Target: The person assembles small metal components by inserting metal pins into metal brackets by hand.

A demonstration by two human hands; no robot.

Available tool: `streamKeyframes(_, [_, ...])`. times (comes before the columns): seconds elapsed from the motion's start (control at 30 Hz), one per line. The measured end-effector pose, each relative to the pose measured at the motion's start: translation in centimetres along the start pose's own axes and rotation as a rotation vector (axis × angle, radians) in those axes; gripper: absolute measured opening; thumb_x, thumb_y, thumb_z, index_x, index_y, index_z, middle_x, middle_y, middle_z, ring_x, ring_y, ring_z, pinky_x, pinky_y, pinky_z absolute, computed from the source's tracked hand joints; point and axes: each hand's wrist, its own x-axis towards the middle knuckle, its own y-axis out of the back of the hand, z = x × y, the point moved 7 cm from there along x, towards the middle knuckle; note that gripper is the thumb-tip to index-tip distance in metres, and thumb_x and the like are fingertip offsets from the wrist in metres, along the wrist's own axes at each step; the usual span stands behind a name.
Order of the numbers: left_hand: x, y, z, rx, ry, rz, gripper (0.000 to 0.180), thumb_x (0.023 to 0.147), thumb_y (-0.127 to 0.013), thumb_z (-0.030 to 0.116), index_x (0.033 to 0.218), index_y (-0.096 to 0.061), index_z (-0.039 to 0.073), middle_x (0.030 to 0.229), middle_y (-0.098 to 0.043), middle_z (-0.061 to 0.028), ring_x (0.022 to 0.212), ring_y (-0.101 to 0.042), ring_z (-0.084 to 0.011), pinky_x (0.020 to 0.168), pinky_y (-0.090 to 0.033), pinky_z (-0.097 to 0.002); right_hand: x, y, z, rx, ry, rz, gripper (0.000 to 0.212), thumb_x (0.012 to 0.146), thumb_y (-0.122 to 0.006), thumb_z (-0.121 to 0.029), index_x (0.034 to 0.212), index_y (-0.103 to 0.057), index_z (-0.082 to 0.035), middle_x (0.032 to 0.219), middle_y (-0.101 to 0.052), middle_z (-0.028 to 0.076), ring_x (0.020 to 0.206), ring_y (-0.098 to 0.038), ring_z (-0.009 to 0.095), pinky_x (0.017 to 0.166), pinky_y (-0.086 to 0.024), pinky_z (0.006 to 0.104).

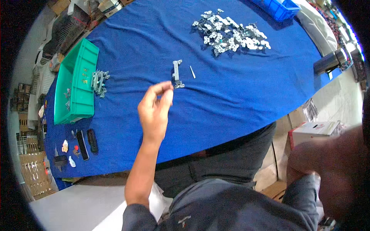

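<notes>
My left hand (154,111) reaches over the blue cloth with thumb and forefinger curled together in a pinch. Its fingertips meet the lower end of a slim grey bracket-like part (176,71) with lobed ends. Whether they grip it or only touch it is hard to make out. Just right of that part lies a thin white stick-like piece (192,72). On my right side, the bent arm rises blurred and close to the camera, and its hand is outside the picture.
A green plastic crate (86,100) stands at the left, several grey parts (101,82) stacked against it. A heap of white and dark small pieces (231,34) lies at the far right, near a blue bin (279,9). A black phone-like slab (82,144) lies at the near left.
</notes>
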Motion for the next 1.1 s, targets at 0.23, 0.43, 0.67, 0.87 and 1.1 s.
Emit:
streamKeyframes(0.23, [7.8,-1.1,-3.7,0.620,-0.244,0.128,0.053,0.082,-0.079,0.016,0.130,-0.061,-0.001,0.121,-0.062,-0.0206,0.101,-0.065,-0.0313,0.088,-0.055,-0.0382,-7.3,-14.0,14.0,-0.180,-0.665,-0.390,0.031,0.086,-0.075,-0.013,0.112,-0.064,-0.002,0.102,-0.069,0.017,0.090,-0.070,0.034,0.081,-0.055,0.0426])
streamKeyframes(0.43, [10.2,-3.8,-6.5,0.828,-0.292,0.005,0.044,0.084,-0.077,0.021,0.121,-0.066,0.000,0.115,-0.064,-0.0206,0.110,-0.062,-0.0381,0.094,-0.052,-0.0467,-18.0,-23.6,22.6,-0.493,-0.845,-0.866,0.034,0.087,-0.074,-0.031,0.100,-0.062,-0.002,0.096,-0.067,0.020,0.092,-0.067,0.042,0.080,-0.053,0.0519])
streamKeyframes(0.67, [11.4,-0.8,-8.8,0.392,-0.091,0.056,0.016,0.090,-0.059,0.002,0.104,-0.068,0.000,0.094,-0.072,-0.0144,0.079,-0.071,-0.0257,0.068,-0.058,-0.0392,-17.5,-24.2,23.0,-0.580,-0.825,-1.103,0.017,0.088,-0.057,-0.012,0.093,-0.069,-0.001,0.097,-0.074,0.022,0.090,-0.074,0.039,0.078,-0.059,0.0512])
streamKeyframes(0.87, [12.6,-0.4,-10.6,-0.087,0.098,0.137,0.035,0.091,-0.046,-0.007,0.114,-0.071,0.000,0.093,-0.071,-0.0106,0.071,-0.066,-0.0121,0.057,-0.054,-0.0255,-16.1,-23.1,25.5,-0.382,-0.772,-0.832,0.017,0.089,-0.059,-0.012,0.094,-0.064,0.003,0.092,-0.072,0.024,0.084,-0.072,0.040,0.076,-0.057,0.0481])
streamKeyframes(1.1, [13.5,-1.2,-10.8,-0.109,0.103,0.091,0.036,0.092,-0.057,-0.001,0.126,-0.069,0.000,0.109,-0.072,-0.0092,0.077,-0.062,-0.0077,0.060,-0.050,-0.0221,-18.1,-25.8,29.9,0.560,-1.225,-0.348,0.013,0.101,-0.056,-0.012,0.098,-0.057,0.000,0.085,-0.066,0.007,0.070,-0.065,0.014,0.066,-0.053,0.0281])
